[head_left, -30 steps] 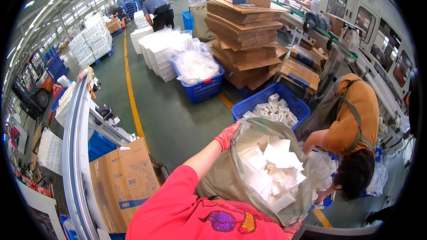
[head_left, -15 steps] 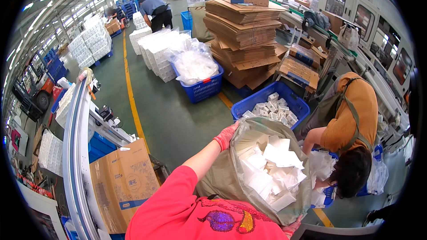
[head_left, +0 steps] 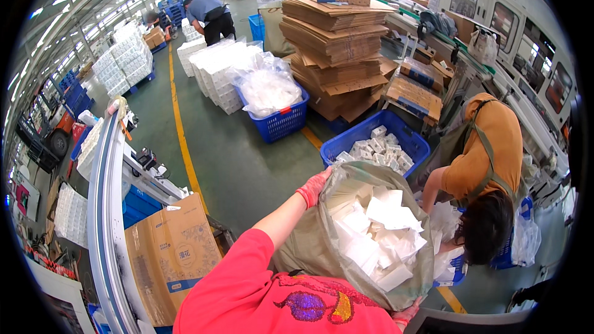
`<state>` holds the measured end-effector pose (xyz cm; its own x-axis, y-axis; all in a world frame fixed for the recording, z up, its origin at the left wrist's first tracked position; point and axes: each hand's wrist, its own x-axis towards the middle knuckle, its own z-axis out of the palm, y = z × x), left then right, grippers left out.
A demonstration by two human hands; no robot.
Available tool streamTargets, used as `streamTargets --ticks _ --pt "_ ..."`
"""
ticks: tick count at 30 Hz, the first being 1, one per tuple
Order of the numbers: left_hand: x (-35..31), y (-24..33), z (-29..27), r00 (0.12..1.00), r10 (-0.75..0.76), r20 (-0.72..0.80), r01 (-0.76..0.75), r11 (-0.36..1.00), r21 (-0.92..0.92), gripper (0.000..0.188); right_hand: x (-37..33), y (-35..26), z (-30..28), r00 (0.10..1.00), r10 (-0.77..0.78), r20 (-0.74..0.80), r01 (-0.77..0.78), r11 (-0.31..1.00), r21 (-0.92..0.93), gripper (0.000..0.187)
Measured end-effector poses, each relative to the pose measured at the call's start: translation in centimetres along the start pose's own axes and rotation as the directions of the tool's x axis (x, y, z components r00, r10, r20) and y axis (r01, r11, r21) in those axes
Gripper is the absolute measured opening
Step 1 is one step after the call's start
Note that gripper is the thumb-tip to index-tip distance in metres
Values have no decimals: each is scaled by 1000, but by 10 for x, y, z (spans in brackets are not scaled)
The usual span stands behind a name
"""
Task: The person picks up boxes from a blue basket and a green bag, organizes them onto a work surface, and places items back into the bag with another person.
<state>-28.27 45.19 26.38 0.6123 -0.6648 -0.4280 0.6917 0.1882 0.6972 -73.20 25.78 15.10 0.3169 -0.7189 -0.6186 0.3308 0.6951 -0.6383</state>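
A large olive-grey sack (head_left: 297, 244), its mouth spread wide, stands against my front. Loose white paper tissues (head_left: 377, 235), folded and crumpled, fill it. My left hand (head_left: 314, 188), in a pink-red glove, grips the far left part of the sack's rim, fingers closed on the fabric. At the near right edge of the rim, my right hand (head_left: 408, 313), gloved alike, holds the cloth; only part of it shows. Just beyond the sack sits a blue crate (head_left: 422, 148) of small white packs (head_left: 378, 148).
A co-worker in an orange top (head_left: 498, 142) bends over blue baskets close at my right. Flattened cardboard (head_left: 334, 37) is piled ahead, beside a blue basket of plastic-wrapped goods (head_left: 281, 122). On my left are a metal rail (head_left: 102, 210) and a carton (head_left: 173, 253). Another person (head_left: 213, 15) stoops farther off.
The co-worker in orange has shifted slightly, arms still down in the baskets. My hands keep their hold on the sack, which has barely moved.
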Motion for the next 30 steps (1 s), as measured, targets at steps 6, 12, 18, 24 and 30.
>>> streamTargets --ticks 6,12,18,24,30 --pt "-3 2 3 1000 0 -26 1 999 41 36 -1 -1 5 1000 -3 0 3 1000 23 54" --pt "2 -3 -1 1000 -5 -24 6 999 46 35 -8 -1 9 999 -39 -2 39 997 64 53" --pt "8 -7 0 1000 -29 13 29 999 21 39 -9 0 9 993 -117 -4 117 992 45 54" --pt "11 -7 6 1000 -20 -14 21 996 82 39 22 8 -23 992 -39 120 28 995 92 57" --pt "11 -7 -1 1000 -17 -3 17 999 47 36 22 8 -20 996 -37 83 31 997 73 57"
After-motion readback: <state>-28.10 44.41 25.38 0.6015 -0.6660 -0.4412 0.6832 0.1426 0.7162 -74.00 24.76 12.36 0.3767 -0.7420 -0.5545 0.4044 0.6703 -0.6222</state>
